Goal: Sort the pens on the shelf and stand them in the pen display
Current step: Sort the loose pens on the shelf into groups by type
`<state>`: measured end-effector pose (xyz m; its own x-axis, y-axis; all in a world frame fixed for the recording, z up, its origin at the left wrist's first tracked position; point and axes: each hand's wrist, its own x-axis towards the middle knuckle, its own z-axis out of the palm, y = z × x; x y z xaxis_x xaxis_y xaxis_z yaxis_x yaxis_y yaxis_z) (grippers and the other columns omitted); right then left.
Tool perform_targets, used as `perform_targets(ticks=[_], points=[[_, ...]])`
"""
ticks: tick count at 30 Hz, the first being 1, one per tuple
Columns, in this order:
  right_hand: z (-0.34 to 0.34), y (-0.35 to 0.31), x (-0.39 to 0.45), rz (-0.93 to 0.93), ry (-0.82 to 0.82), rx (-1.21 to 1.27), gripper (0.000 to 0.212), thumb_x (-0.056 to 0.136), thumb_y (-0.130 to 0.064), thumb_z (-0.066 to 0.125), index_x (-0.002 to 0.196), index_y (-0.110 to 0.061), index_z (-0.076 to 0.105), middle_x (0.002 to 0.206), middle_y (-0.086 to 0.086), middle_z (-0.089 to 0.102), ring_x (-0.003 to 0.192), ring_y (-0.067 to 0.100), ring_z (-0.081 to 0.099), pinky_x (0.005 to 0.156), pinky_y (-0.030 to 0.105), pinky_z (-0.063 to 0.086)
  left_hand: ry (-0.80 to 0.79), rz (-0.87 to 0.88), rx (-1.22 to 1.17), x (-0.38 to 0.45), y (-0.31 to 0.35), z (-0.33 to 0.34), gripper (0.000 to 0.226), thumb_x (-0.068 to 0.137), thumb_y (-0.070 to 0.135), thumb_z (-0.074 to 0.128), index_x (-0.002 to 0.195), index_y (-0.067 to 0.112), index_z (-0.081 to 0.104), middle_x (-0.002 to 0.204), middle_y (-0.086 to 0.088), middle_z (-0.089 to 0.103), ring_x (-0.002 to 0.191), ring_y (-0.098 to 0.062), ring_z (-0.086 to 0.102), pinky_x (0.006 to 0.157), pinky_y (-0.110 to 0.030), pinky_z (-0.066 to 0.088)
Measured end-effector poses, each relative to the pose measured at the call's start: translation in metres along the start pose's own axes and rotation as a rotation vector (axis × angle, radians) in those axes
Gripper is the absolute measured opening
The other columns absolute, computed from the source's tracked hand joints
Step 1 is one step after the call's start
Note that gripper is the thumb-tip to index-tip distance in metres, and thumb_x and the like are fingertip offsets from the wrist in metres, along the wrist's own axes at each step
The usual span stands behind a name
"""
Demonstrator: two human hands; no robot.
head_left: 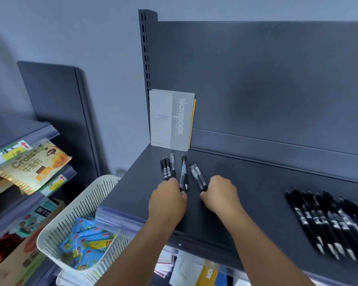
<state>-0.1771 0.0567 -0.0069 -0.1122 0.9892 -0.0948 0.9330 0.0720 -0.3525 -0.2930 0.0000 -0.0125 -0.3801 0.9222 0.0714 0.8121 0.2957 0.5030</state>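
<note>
Black pens lie sorted in small groups on the shelf, but none stands in a display yet.

Your left hand rests knuckles-up on the grey shelf, its curled fingers at the lower ends of the left trio of pens and the middle pair; I cannot tell whether it grips them. Your right hand curls at the tips of the slanted right pair, likewise unclear whether it pinches them or only nudges them. A larger row of black pens lies well apart at the right, blurred. I judge the sorting is under way and every pen is still lying flat. No pen display shows anywhere, so the standing step is all left to do. A notebook leans against the back panel behind the groups.
</note>
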Motion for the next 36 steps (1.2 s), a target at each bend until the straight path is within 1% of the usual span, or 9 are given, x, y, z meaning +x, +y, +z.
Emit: perform_targets(ticks=[4,10,14,18,21,27,31,34,36], points=[[-0.003,0.011,-0.018,0.036,0.081,0.085,0.019,0.084,-0.019,0.058,0.069,-0.014,0.05,0.066,-0.001,0.051,0.062,0.019,0.05,0.043,0.023,0.029,0.017,0.052,-0.055,-0.012,0.007,-0.002,0.02,0.09,0.022,0.048,0.103,0.012,0.059,0.1,-0.006,0.063,0.092,-0.028,0.059,0.071,-0.032,0.045],[-0.027,0.039,-0.05,0.07,0.22,0.117,0.012,0.086,-0.021,0.055,0.081,-0.01,0.054,0.073,0.002,0.056,0.065,0.02,0.051,0.048,0.026,0.031,0.003,0.161,-0.158,-0.029,0.036,0.003,0.019,0.09,0.026,0.052,0.105,0.018,0.061,0.1,-0.001,0.066,0.093,-0.023,0.061,0.076,-0.032,0.05],[-0.046,0.069,-0.068,0.121,0.319,0.093,0.015,0.085,-0.022,0.055,0.076,-0.011,0.049,0.069,0.002,0.054,0.063,0.021,0.05,0.044,0.023,0.025,-0.02,0.255,-0.22,-0.046,0.068,0.011,0.015,0.089,0.026,0.054,0.1,0.019,0.062,0.091,0.002,0.067,0.084,-0.019,0.063,0.074,-0.031,0.052],[-0.066,0.106,-0.084,0.191,0.387,0.093,0.019,0.085,-0.024,0.056,0.074,-0.01,0.047,0.067,0.004,0.053,0.06,0.023,0.049,0.043,0.025,0.026,-0.059,0.345,-0.252,-0.06,0.103,0.02,0.013,0.09,0.026,0.055,0.098,0.018,0.061,0.089,0.003,0.066,0.08,-0.016,0.063,0.071,-0.03,0.053],[-0.084,0.137,-0.098,0.244,0.428,0.097,0.022,0.086,-0.024,0.057,0.074,-0.011,0.045,0.063,0.002,0.048,0.056,0.02,0.045,0.043,0.025,0.026,-0.087,0.398,-0.264,-0.07,0.132,0.03,0.013,0.09,0.026,0.056,0.1,0.019,0.061,0.09,0.004,0.066,0.079,-0.014,0.063,0.067,-0.026,0.05],[-0.118,0.217,-0.122,0.342,0.5,0.042,0.032,0.084,-0.024,0.057,0.063,-0.014,0.035,0.056,0.001,0.041,0.05,0.019,0.037,0.042,0.026,0.022,-0.174,0.496,-0.301,-0.104,0.207,0.064,0.018,0.09,0.026,0.056,0.107,0.02,0.061,0.093,0.003,0.067,0.081,-0.016,0.064,0.07,-0.03,0.053],[-0.141,0.276,-0.137,0.398,0.498,0.046,0.025,0.084,-0.024,0.056,0.068,-0.012,0.04,0.063,0.004,0.048,0.059,0.025,0.044,0.045,0.027,0.025,-0.224,0.532,-0.332,-0.132,0.264,0.094,0.018,0.09,0.024,0.057,0.106,0.018,0.062,0.09,0.001,0.068,0.08,-0.019,0.065,0.073,-0.036,0.055],[-0.156,0.318,-0.144,0.419,0.5,0.059,0.018,0.086,-0.024,0.055,0.077,-0.01,0.05,0.071,0.006,0.057,0.067,0.027,0.051,0.056,0.027,0.033,-0.271,0.561,-0.347,-0.151,0.304,0.117,0.017,0.089,0.022,0.057,0.105,0.017,0.062,0.089,0.0,0.068,0.077,-0.019,0.065,0.072,-0.037,0.055],[-0.165,0.344,-0.148,0.43,0.507,0.062,0.017,0.086,-0.025,0.055,0.084,-0.008,0.055,0.075,0.006,0.058,0.07,0.026,0.052,0.06,0.027,0.034,-0.29,0.571,-0.345,-0.16,0.328,0.131,0.02,0.089,0.021,0.056,0.108,0.018,0.061,0.091,-0.001,0.069,0.08,-0.019,0.065,0.074,-0.036,0.055]])
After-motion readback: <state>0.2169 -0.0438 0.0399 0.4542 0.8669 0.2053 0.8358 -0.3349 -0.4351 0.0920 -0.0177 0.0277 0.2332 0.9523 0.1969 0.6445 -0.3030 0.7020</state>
